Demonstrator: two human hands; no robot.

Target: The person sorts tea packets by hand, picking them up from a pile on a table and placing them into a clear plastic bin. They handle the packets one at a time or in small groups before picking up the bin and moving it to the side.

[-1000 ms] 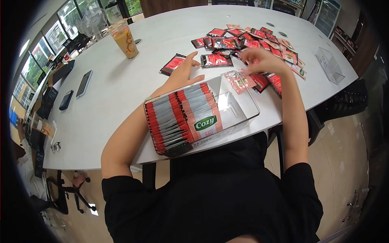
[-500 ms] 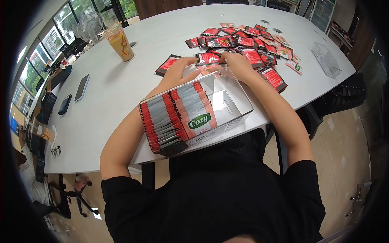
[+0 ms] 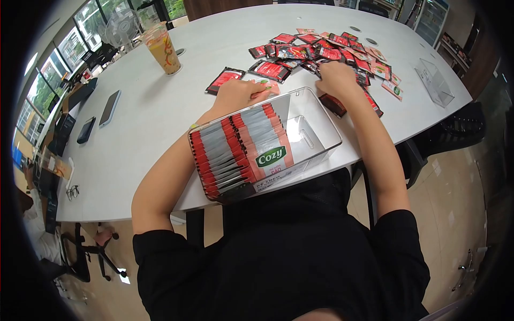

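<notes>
The left hand (image 3: 231, 94) pinches a flat pink sachet (image 3: 271, 88) beyond the clear plastic box (image 3: 305, 134) at centre. The right hand (image 3: 338, 80) curls at the glossy red-and-black sachets (image 3: 292, 52), upper right; its hold is hidden. Seemingly mid-sorting, separating one calls for a fine pinch. White table (image 3: 144, 117); windows (image 3: 68, 49) upper left.

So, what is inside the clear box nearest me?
The clear box holds two rows of packed sachets; the front pink one reads Cozy. Most of each sachet behind it is covered by its neighbours.
</notes>
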